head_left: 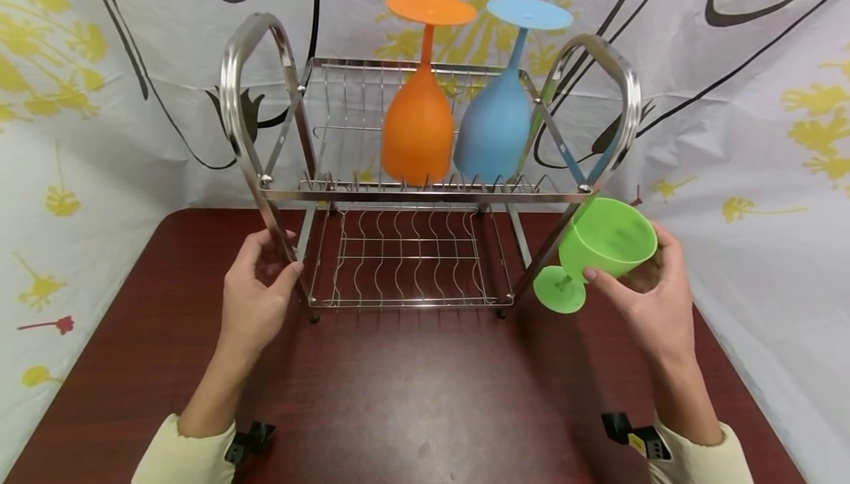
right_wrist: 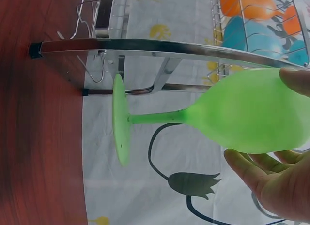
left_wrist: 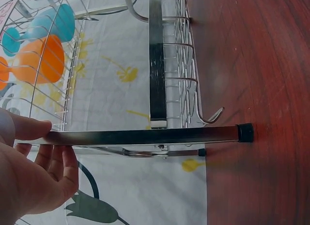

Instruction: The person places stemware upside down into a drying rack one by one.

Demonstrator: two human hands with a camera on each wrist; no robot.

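My left hand [head_left: 255, 288] grips the left leg of a two-tier metal dish rack [head_left: 425, 196], thumb in front and fingers behind. In the left wrist view the fingers [left_wrist: 70, 164] and thumb lie on either side of that metal bar. My right hand [head_left: 654, 299] holds a green goblet [head_left: 607, 237] by its bowl, beside the rack's right leg. The goblet is upright but tilted, its mouth upward and its round foot low. An orange goblet [head_left: 418, 126] and a blue goblet [head_left: 494, 130] stand upside down on the upper tier.
The lower tier [head_left: 408, 257] is a wavy wire grid near the table. Dark red-brown tabletop [head_left: 412, 395] stretches in front of the rack. Behind hangs a white patterned cloth [head_left: 750, 130] with yellow and dark flowers. Curved handles [head_left: 232, 93] rise at both rack ends.
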